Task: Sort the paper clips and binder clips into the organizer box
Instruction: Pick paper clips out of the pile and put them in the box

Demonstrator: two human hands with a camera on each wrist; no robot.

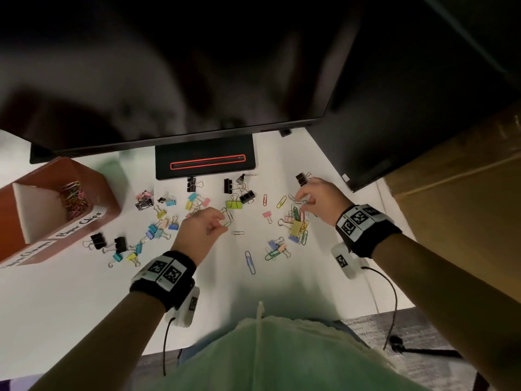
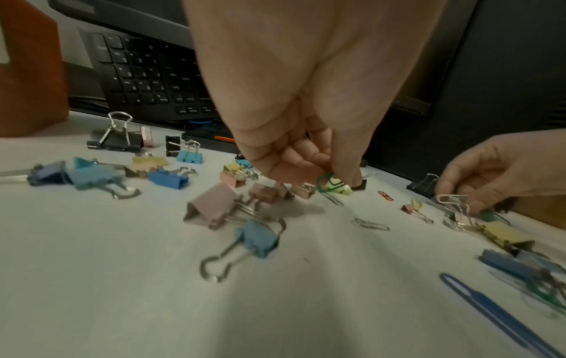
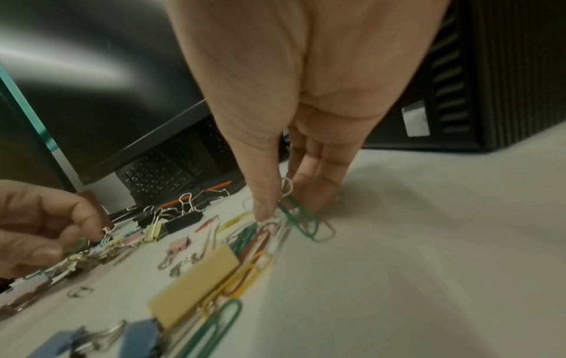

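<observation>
Coloured paper clips and binder clips lie scattered over the white desk (image 1: pixel 70 292). My left hand (image 1: pixel 217 221) (image 2: pixel 333 179) hovers at the middle and pinches a green paper clip (image 2: pixel 324 186) between thumb and fingers. My right hand (image 1: pixel 303 200) (image 3: pixel 275 206) is at the right over a pile of clips (image 1: pixel 297 224), thumb and fingers pinching a few paper clips, a green one (image 3: pixel 306 220) among them. The brown organizer box (image 1: pixel 93 182) stands at the far left, with several paper clips (image 1: pixel 74 197) in its rear compartment.
A monitor (image 1: pixel 169 66) overhangs the back of the desk, its stand base (image 1: pixel 205 162) behind the clips. A keyboard (image 2: pixel 147 72) sits under it. A black computer tower (image 1: pixel 408 108) and a cardboard box (image 1: pixel 465 193) stand at the right. Cables hang off the desk's front edge.
</observation>
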